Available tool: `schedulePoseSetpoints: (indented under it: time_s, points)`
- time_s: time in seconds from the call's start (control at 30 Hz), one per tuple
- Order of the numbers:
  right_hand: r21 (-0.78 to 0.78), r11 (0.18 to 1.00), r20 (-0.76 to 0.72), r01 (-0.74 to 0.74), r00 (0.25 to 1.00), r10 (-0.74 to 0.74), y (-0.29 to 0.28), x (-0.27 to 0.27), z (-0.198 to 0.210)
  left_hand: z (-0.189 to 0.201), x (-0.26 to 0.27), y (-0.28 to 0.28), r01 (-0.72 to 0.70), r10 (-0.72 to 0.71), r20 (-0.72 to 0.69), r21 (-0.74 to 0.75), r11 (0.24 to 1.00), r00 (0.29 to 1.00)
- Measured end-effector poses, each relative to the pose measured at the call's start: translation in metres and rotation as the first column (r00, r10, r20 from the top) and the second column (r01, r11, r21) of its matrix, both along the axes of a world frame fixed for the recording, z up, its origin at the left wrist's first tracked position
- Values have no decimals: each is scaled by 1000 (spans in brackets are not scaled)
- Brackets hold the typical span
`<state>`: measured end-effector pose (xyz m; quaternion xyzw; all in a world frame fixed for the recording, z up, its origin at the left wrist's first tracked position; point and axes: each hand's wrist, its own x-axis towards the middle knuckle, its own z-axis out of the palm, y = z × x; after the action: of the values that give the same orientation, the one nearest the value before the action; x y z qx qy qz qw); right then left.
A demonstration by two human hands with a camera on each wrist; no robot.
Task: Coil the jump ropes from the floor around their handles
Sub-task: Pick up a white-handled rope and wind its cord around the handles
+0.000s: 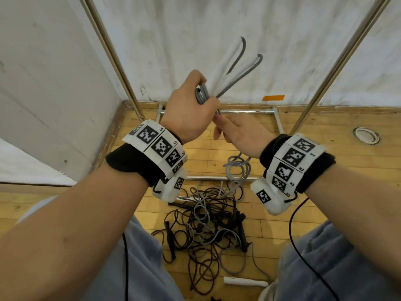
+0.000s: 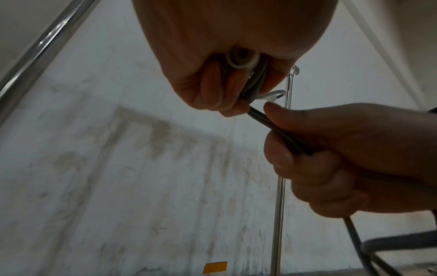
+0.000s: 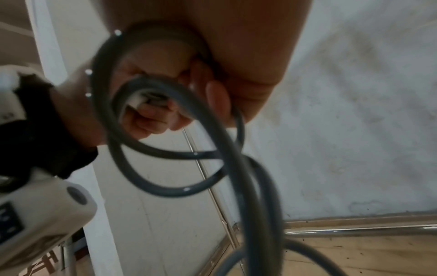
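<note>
- Your left hand (image 1: 191, 109) clamps the white handles (image 1: 223, 70) together, its fingers pinning the wound grey rope (image 1: 201, 94)
- Your right hand (image 1: 240, 135) closes its fingers around the trailing rope, keeping it taut for wrapping

Glossy cord, matt plastic, worn wood

The grey rope (image 3: 246, 168) looks smooth and shiny, its white handles (image 1: 223, 68) matt plastic; the floor (image 1: 325, 148) is scuffed wooden boards, the frame tubes (image 1: 338, 61) polished metal, the wall (image 1: 195, 40) stained and rough.
</note>
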<state>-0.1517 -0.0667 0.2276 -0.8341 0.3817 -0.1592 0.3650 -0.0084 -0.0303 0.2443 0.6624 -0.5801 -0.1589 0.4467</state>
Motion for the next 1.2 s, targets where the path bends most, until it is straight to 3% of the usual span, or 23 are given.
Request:
schedulePoseSetpoints:
  time_s: [0.2, 0.33, 0.43, 0.53, 0.6, 0.67, 0.77, 0.93, 1.07, 1.2]
  points:
    - [-108, 992, 89, 69, 994, -59, 2, -1, -3, 0, -1, -9, -30, 31, 48, -19, 999, 998]
    - [-131, 988, -95, 79, 991, -92, -3, 0, -4, 0, -5, -11, -25, 25, -2, -26, 999, 1000]
    - [7, 994, -172, 106, 980, -103, -3, 4, -6, 1, -14, -7, -11, 11, 12, 4, 1000, 1000]
    - [255, 955, 1, 150, 988, -156, -1, 10, -6, 2, -11, -6, -65, 66, 39, -33, 997, 997]
    - [317, 936, 136, 152, 969, -204, 0, 12, -4, 3, 1, -9, -123, 129, 111, -65, 990, 985]
    - [188, 970, 148, 152, 972, -181, -1, 9, -1, 1, 12, -10, -152, 157, 223, -41, 988, 962]
    - [-65, 990, 3, 127, 992, -127, -6, 4, -1, -7, 17, -8, -120, 95, 393, 40, 992, 915]
    - [-249, 969, -282, 7, 956, -79, -13, -4, 1, -17, 25, -10, -81, -42, 478, 233, 969, 877]
    - [-300, 945, -380, -127, 925, 4, -11, -8, 6, -24, 23, -10, -87, -133, 529, 370, 925, 838]
    - [-276, 944, -329, -181, 941, 84, -4, -11, 5, -33, 16, -8, -62, -192, 597, 379, 923, 779]
